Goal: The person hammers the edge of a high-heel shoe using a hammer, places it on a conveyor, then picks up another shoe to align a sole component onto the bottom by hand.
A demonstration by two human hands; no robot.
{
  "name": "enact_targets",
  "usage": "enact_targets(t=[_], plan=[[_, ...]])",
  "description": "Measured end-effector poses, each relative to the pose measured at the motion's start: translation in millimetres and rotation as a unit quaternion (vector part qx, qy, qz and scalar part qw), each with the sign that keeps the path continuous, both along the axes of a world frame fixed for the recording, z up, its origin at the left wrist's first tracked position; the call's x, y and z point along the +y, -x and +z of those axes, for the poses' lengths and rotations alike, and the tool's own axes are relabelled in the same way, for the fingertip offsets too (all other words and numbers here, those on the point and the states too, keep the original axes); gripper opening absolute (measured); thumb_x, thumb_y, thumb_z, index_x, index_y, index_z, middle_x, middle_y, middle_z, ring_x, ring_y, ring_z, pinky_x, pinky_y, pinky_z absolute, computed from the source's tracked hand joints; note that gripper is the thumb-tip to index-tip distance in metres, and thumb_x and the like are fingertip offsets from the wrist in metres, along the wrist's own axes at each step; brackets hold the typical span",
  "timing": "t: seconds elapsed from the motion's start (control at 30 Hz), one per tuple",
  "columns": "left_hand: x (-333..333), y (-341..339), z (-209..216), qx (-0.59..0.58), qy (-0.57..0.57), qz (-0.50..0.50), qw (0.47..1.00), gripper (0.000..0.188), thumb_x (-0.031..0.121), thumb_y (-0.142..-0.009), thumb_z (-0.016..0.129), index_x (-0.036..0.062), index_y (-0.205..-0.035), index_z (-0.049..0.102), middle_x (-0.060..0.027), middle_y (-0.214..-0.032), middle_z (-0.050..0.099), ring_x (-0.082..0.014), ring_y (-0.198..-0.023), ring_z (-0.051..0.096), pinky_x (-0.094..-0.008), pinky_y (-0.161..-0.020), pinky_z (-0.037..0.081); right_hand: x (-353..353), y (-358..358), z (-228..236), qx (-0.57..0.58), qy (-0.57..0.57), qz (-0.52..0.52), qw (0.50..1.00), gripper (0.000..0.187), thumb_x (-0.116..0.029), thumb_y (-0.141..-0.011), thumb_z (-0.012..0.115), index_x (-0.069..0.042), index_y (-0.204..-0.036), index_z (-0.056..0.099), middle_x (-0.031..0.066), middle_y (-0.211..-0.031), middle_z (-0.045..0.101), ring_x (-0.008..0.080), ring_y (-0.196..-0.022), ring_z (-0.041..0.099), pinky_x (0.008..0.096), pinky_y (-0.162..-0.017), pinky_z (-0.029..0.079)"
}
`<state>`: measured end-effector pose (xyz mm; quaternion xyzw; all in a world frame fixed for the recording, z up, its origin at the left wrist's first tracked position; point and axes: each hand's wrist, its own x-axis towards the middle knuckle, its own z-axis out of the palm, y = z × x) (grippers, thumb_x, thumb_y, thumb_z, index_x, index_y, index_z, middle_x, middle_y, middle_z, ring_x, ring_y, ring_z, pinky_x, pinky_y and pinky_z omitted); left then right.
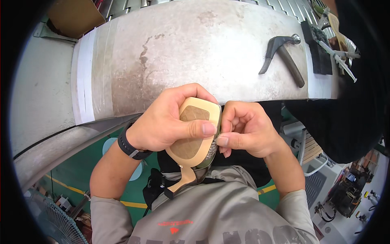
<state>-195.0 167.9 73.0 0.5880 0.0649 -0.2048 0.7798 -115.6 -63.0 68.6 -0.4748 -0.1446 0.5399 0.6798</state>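
Observation:
A high-heeled shoe (206,106) is turned sole up between my hands, in front of my body. Its sole is beige with a brown patterned patch, the side of the upper glitters silver, and the slim heel points down toward my shirt. My left hand (162,118) is closed round the shoe from the left, thumb pressed across the sole. At the shoe's right side my right hand (248,130) has its fingers curled and thumb pinched against the index finger, touching the glittery side. Whatever lies in that pinch is too small or hidden to make out.
Ahead curves a stained whitish worktop (183,53) with taped ends. A claw hammer (286,57) lies on its right, syringes (337,59) beside a black block (319,53). Behind are metal rollers (280,6) and a cardboard box (75,18). A fan (59,223) stands lower left.

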Motion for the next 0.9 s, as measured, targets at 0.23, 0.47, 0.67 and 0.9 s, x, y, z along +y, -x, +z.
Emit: enact_targets(t=[0.23, 0.47, 0.67, 0.9], plan=[[-1, 0, 0, 0.002, 0.005, 0.004, 1.000, 0.055, 0.034, -0.085, 0.090, 0.0015, -0.121, 0.065, -0.0022, -0.100, 0.070, -0.0088, -0.092, 0.065, -0.0271, -0.082, 0.054, 1, 1, 4, 0.001, 0.020, 0.004, 1.000, 0.020, -0.005, -0.095, 0.080, -0.004, -0.090, 0.061, 0.0044, -0.082, 0.072, 0.0079, -0.070, 0.069, 0.0224, -0.061, 0.057], [1, 1, 1, -0.002, -0.005, -0.004, 1.000, 0.055, 0.034, -0.086, 0.090, 0.0007, -0.122, 0.064, -0.0030, -0.100, 0.070, -0.0090, -0.092, 0.065, -0.0274, -0.082, 0.055, 1, 2, 9, -0.017, 0.052, 0.007, 0.998, 0.022, -0.006, -0.095, 0.081, -0.003, -0.090, 0.060, 0.0045, -0.082, 0.072, 0.0077, -0.070, 0.069, 0.0222, -0.061, 0.056], [1, 1, 3, -0.007, -0.002, -0.008, 1.000, 0.055, 0.033, -0.088, 0.089, 0.0001, -0.123, 0.064, -0.0030, -0.101, 0.070, -0.0089, -0.092, 0.065, -0.0277, -0.082, 0.055, 2, 4, 14, -0.029, 0.080, 0.013, 0.996, 0.023, -0.006, -0.094, 0.081, -0.004, -0.088, 0.059, 0.0036, -0.080, 0.071, 0.0065, -0.069, 0.068, 0.0206, -0.060, 0.053], [1, 0, 2, -0.002, -0.030, -0.012, 0.999, 0.052, 0.031, -0.089, 0.088, 0.0004, -0.123, 0.064, -0.0015, -0.101, 0.070, -0.0081, -0.092, 0.065, -0.0274, -0.082, 0.054, 4, 7, 19, -0.038, 0.119, -0.014, 0.992, 0.024, -0.006, -0.089, 0.082, -0.003, -0.087, 0.059, 0.0000, -0.077, 0.069, 0.0024, -0.067, 0.061, 0.0196, -0.058, 0.048]])
